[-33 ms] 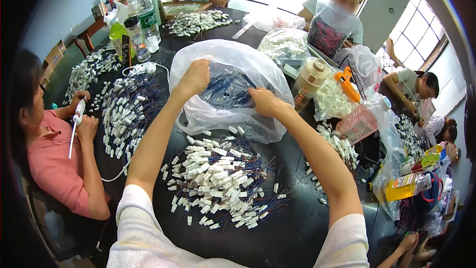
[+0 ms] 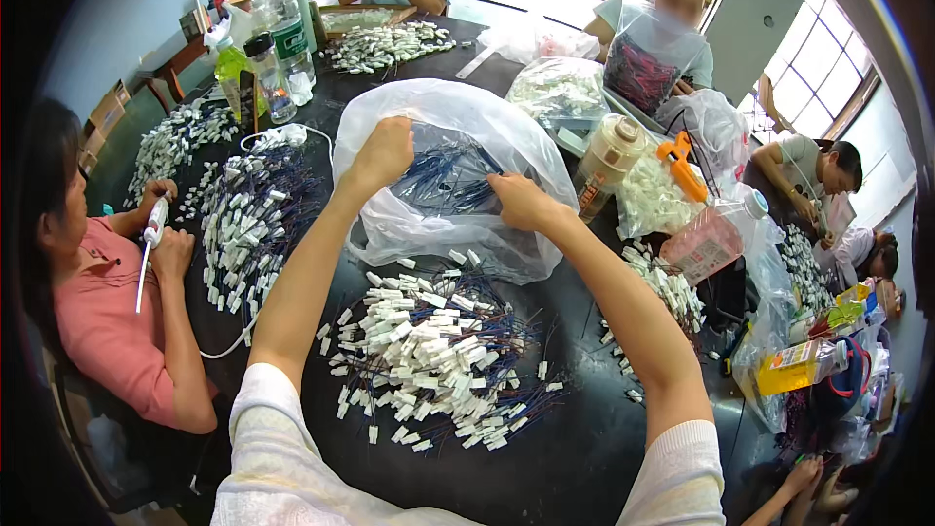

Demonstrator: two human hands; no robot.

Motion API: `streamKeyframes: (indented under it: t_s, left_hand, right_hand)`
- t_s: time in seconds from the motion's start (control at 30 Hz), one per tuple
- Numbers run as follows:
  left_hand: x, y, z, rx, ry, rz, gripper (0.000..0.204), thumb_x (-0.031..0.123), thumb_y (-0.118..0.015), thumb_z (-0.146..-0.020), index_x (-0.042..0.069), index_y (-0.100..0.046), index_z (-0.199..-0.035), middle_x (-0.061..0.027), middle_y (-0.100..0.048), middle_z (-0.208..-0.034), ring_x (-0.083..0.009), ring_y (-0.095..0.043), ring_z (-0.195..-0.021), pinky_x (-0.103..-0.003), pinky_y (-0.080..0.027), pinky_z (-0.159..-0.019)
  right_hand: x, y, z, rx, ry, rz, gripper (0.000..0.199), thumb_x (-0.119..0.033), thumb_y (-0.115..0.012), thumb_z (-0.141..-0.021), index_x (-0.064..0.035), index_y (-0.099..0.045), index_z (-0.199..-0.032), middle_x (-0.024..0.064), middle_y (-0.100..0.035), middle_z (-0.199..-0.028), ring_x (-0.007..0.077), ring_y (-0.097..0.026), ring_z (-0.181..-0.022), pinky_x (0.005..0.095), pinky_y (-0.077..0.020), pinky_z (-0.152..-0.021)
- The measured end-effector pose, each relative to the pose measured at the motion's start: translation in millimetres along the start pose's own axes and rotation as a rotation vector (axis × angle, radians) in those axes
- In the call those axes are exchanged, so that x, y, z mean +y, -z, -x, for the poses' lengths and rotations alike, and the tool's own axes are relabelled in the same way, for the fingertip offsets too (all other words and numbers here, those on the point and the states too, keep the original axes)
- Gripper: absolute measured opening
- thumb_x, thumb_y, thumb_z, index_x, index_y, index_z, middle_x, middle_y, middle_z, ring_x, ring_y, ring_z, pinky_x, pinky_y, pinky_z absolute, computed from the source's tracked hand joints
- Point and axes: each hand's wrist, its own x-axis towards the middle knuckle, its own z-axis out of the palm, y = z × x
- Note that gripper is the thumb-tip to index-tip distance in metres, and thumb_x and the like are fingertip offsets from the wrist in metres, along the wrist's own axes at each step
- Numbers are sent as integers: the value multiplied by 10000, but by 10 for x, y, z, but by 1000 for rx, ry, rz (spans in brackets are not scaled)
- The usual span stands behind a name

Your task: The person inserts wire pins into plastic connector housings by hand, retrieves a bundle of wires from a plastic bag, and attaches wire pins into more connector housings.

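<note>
A translucent white plastic bag (image 2: 458,97) lies open on the dark table in front of me, with thin dark blue wires (image 2: 448,175) inside it. At the left side of its mouth my left hand (image 2: 385,154) is closed in a fist on the plastic; its fingertips are hidden. My right hand (image 2: 526,201) pinches the bag at the right side of the opening, fingertips beside the wires. Nearer to me, between my forearms, a heap of small white connectors (image 2: 429,346) with dark wires attached rests on the table.
At left a person in pink holds a white glue gun (image 2: 156,219) beside another connector pile (image 2: 248,219). Bottles (image 2: 289,34) stand at the back left. To the right are a tan bottle (image 2: 609,161), an orange tool (image 2: 682,166) and a pink-filled bottle (image 2: 703,244). Other people sit around.
</note>
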Motion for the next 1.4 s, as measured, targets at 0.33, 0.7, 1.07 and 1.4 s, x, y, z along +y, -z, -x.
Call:
streamKeyframes:
  t_s: [0.33, 0.7, 1.07, 1.4]
  left_hand:
    - [-187, -567, -93, -225, 156, 174, 450, 407, -523, -823, 24, -594, -1047, -210, -569, -1081, -346, -531, -1023, -393, -375, -917]
    - [488, -668, -96, -424, -32, -160, 701, 564, -622, -668, -10, -528, -1059, -199, -576, -1047, -335, -554, -973, -403, -430, -825]
    - [105, -783, -108, -479, 56, -152, 341, 295, -491, -781, -22, -517, -906, -224, -576, -805, -320, -582, -780, -405, -435, -693]
    - [-46, -677, -15, -485, -75, -225, 288, 229, -435, -819, -41, -534, -829, -233, -555, -728, -349, -523, -680, -418, -401, -663]
  right_hand:
    - [-94, -43, -22, 35, -155, -121, 309, 33, -485, -646, 22, -634, -917, 216, -599, -938, 318, -547, -969, 360, -423, -838]
    - [130, -456, 116, 348, -28, -299, 252, -1, -507, -607, 4, -620, -832, 180, -568, -777, 334, -534, -792, 395, -423, -713]
    - [64, -570, 61, 368, -249, -388, 244, -80, -581, -613, -9, -627, -842, 203, -579, -932, 350, -547, -919, 390, -440, -808]
    - [79, -546, 96, 343, -153, -394, 240, -51, -535, -592, -1, -626, -808, 185, -609, -772, 339, -580, -795, 407, -447, -714]
